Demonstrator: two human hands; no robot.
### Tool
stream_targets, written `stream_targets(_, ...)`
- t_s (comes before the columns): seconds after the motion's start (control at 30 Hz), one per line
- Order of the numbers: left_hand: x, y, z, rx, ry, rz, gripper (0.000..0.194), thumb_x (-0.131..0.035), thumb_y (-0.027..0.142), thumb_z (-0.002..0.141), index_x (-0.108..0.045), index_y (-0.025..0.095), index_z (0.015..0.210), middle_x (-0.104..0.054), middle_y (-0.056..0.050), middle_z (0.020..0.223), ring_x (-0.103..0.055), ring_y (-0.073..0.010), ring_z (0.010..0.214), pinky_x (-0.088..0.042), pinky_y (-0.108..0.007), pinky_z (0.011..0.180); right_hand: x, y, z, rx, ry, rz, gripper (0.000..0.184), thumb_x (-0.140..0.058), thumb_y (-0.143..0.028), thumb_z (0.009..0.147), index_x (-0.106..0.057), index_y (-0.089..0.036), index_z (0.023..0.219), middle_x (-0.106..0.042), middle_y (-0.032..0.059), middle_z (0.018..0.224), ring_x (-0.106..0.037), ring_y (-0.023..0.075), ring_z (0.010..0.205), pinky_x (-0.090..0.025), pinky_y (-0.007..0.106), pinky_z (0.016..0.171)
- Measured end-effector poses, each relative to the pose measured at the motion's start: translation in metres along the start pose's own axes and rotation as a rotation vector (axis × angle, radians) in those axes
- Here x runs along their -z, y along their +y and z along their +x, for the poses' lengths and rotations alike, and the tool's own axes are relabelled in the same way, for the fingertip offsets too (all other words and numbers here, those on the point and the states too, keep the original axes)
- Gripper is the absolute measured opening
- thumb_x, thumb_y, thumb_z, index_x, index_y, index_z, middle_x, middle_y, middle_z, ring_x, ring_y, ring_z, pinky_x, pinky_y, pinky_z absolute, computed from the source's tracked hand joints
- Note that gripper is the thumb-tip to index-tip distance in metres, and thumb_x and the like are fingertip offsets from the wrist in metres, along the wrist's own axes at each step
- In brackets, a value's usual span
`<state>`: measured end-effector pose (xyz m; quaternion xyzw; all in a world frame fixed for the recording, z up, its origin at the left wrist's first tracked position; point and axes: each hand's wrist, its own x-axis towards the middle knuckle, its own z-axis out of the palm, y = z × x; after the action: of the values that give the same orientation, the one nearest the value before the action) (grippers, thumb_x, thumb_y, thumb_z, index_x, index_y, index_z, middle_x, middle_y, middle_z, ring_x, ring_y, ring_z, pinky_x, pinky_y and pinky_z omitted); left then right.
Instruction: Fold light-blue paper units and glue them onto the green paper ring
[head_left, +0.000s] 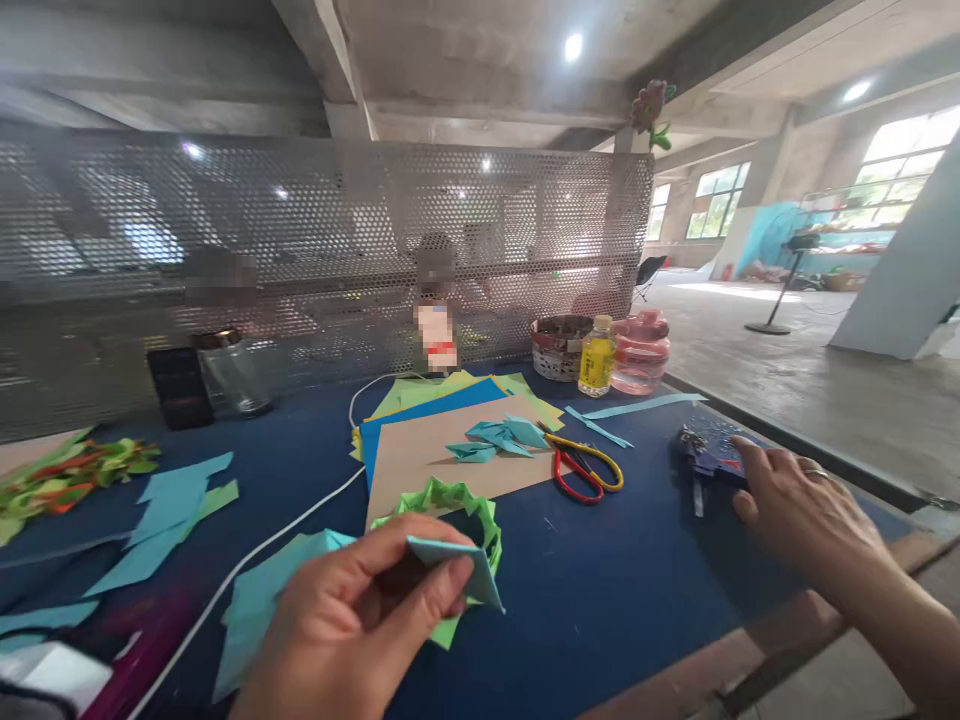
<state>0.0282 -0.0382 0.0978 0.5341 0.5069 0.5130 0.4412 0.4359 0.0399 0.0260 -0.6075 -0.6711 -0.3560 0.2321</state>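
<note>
Between the thumb and fingers of my left hand (352,620) is a folded piece of light-blue paper (457,560), held in front of a ring of folded green paper (487,530) that it partly hides. My right hand (806,515) reaches out at the right with fingers extended. Its fingertips are at a small dark purple object (712,462) with shiny bits on top; whether they touch it I cannot tell. Several folded light-blue pieces (499,437) lie on a pinkish sheet (412,450). Beside them rest scissors (589,470) with red and yellow handles.
Light-blue sheets (259,610) and cut strips (645,405) lie on the dark blue table (600,620). A white cable (277,530) crosses the left side. At the back stand a basket (559,350), a yellow-labelled bottle (597,360), a pink bottle (641,355) and a perforated screen (337,240).
</note>
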Motion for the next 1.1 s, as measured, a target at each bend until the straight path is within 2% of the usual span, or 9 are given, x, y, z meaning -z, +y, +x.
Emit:
stream_targets(0.1,0.019,0.006,0.018,-0.110,-0.014,0.031,0.019,-0.082,0.043,0.071,-0.080,0.028,0.083,-0.074,0.001,0.075,-0.068,-0.0123,0.068,-0.053,-0.014,0.063,-0.019,0.011,-0.005,0.017,-0.007,0.015,0.032,-0.043,-0.025,0.076,-0.061,-0.020,0.102,-0.064,0.0105,0.067,-0.064,0.0299,0.057,-0.039,0.037,0.051)
stream_targets(0.17,0.026,0.009,0.032,-0.049,-0.026,-0.008,0.019,-0.084,0.038,0.070,-0.079,0.026,0.084,-0.075,0.001,0.076,-0.068,-0.0113,0.071,-0.053,-0.013,0.067,-0.023,0.012,-0.004,0.018,-0.017,0.034,0.029,-0.046,-0.023,0.076,-0.062,-0.021,0.099,-0.064,0.0099,0.065,-0.065,0.0299,0.054,-0.040,0.037,0.050)
stream_targets(0.3,0.029,0.014,0.055,0.029,-0.092,-0.083,0.016,-0.081,0.033,0.075,-0.079,0.020,0.084,-0.075,-0.001,0.082,-0.068,-0.0121,0.077,-0.056,-0.018,0.075,-0.012,0.010,0.005,0.002,-0.029,0.094,0.011,-0.056,-0.031,0.082,-0.063,-0.023,0.085,-0.061,0.0081,0.058,-0.063,0.0282,0.048,-0.038,0.035,0.045)
stream_targets(0.4,0.028,0.016,0.066,0.055,-0.097,-0.100,0.016,-0.077,0.034,0.078,-0.077,0.017,0.080,-0.076,-0.004,0.084,-0.069,-0.0145,0.080,-0.058,-0.025,0.082,0.004,0.002,0.016,-0.035,0.005,0.151,0.012,-0.057,-0.035,0.084,-0.064,-0.024,0.083,-0.062,0.0092,0.060,-0.060,0.0289,0.043,-0.035,0.035,0.040)
stream_targets(0.5,0.027,0.017,0.075,0.069,-0.093,-0.098,0.016,-0.073,0.032,0.082,-0.076,0.016,0.078,-0.077,-0.005,0.082,-0.070,-0.0148,0.077,-0.058,-0.028,0.082,0.020,-0.021,0.024,-0.045,0.062,0.270,0.021,-0.049,-0.041,0.091,-0.065,-0.029,0.098,-0.069,0.0107,0.081,-0.067,0.0300,0.055,-0.042,0.037,0.041)
stream_targets(0.57,0.025,0.018,0.081,0.078,-0.097,-0.071,0.017,-0.069,0.028,0.087,-0.074,0.015,0.077,-0.076,-0.004,0.078,-0.070,-0.0140,0.073,-0.058,-0.030,0.081,0.029,-0.045,0.028,-0.004,0.070,0.400,0.025,-0.046,-0.048,0.095,-0.063,-0.032,0.103,-0.070,0.0071,0.090,-0.071,0.0263,0.069,-0.051,0.033,0.051)
stream_targets(0.67,0.022,0.017,0.092,0.086,-0.125,-0.009,0.017,-0.064,0.025,0.093,-0.068,0.013,0.081,-0.073,-0.001,0.081,-0.070,-0.0138,0.075,-0.058,-0.034,0.079,0.042,-0.089,0.032,0.072,0.075,0.607,0.026,-0.052,-0.053,0.093,-0.061,-0.029,0.099,-0.067,0.0002,0.073,-0.065,0.0169,0.054,-0.050,0.024,0.045)
stream_targets(0.83,0.019,0.011,0.105,0.076,-0.215,0.076,0.019,-0.063,0.030,0.095,-0.065,0.014,0.102,-0.069,-0.005,0.103,-0.068,-0.0178,0.090,-0.057,-0.038,0.081,0.060,-0.152,0.030,0.134,0.045,0.950,0.023,-0.060,-0.035,0.093,-0.060,-0.030,0.115,-0.072,0.0010,0.104,-0.072,0.0197,0.085,-0.059,0.026,0.071)
stream_targets(1.1,0.013,0.010,0.108,0.089,-0.261,0.171,0.021,-0.061,0.032,0.096,-0.065,0.015,0.107,-0.068,-0.005,0.106,-0.068,-0.0181,0.090,-0.057,-0.039,0.082,0.050,-0.180,0.019,0.173,0.070,0.993,0.019,-0.056,-0.035,0.096,-0.057,-0.032,0.115,-0.070,0.0007,0.100,-0.070,0.0187,0.082,-0.058,0.027,0.069)
